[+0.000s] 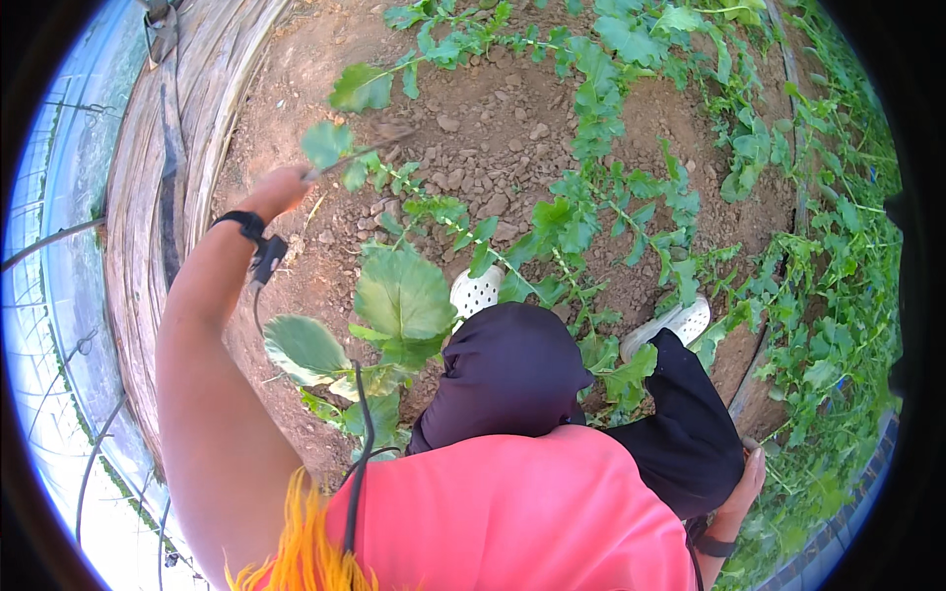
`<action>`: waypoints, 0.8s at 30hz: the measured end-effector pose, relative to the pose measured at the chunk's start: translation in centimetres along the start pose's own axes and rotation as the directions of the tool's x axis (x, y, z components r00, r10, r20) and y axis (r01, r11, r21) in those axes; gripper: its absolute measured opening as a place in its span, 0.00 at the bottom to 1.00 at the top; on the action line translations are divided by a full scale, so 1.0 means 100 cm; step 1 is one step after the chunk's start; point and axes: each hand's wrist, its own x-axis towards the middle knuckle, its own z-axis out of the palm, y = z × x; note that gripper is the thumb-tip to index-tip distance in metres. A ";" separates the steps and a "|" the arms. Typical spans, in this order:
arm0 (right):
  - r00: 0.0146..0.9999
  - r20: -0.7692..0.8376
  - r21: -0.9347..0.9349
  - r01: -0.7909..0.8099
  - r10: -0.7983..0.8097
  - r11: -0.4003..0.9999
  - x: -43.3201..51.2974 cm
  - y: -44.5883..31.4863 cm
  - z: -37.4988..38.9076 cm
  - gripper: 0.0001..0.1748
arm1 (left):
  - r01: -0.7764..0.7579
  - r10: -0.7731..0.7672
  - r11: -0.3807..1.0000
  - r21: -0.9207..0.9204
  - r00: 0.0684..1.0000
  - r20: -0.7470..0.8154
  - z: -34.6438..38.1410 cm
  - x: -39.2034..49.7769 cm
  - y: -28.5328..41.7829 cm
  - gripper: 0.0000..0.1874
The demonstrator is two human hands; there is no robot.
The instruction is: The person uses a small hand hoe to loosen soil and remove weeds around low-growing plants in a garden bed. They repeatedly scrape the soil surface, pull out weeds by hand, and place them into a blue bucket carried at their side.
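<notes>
My left hand (pixel 284 190) reaches forward on the left, closed around the handle of a thin hand tool (pixel 355 156). The tool's far end is blurred over the soil, so its exact kind cannot be told. A rounded green leaf (pixel 325 143) is right beside it, and leafy radish-like plants (pixel 443 210) trail over the cloddy soil (pixel 480 159). At the lower right, my right hand (pixel 752 473) is against the outer side of my bent right knee (pixel 695 458). Its fingers are partly hidden, and whether it holds anything cannot be told.
Large broad leaves (pixel 403 295) stand close before my left knee (pixel 510 369). My white perforated clogs (pixel 477 292) are among the stems. Dense greenery (pixel 835 332) fills the right side. Weathered sheeting (pixel 199 81) and a translucent plastic wall (pixel 74 185) with thin wires run along the left.
</notes>
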 end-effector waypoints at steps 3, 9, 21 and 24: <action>0.999 0.014 0.003 0.032 -0.032 0.999 0.001 -0.004 0.001 0.23 | 0.200 -0.198 0.978 0.051 0.979 -0.041 -0.012 -0.022 -0.031 0.19; 0.998 0.008 0.034 0.060 -0.060 0.998 0.000 -0.005 0.004 0.23 | 0.025 -0.054 0.991 -0.134 0.976 -0.213 -0.039 -0.035 -0.021 0.20; 0.995 -0.035 -0.054 0.095 -0.097 0.994 -0.010 -0.006 0.006 0.22 | -0.341 0.330 0.930 -0.137 0.939 -0.094 -0.008 0.074 0.196 0.23; 0.997 -0.038 -0.050 0.062 -0.064 0.997 -0.011 -0.007 0.006 0.22 | -0.262 0.282 0.924 -0.280 0.959 0.036 0.009 0.098 0.241 0.22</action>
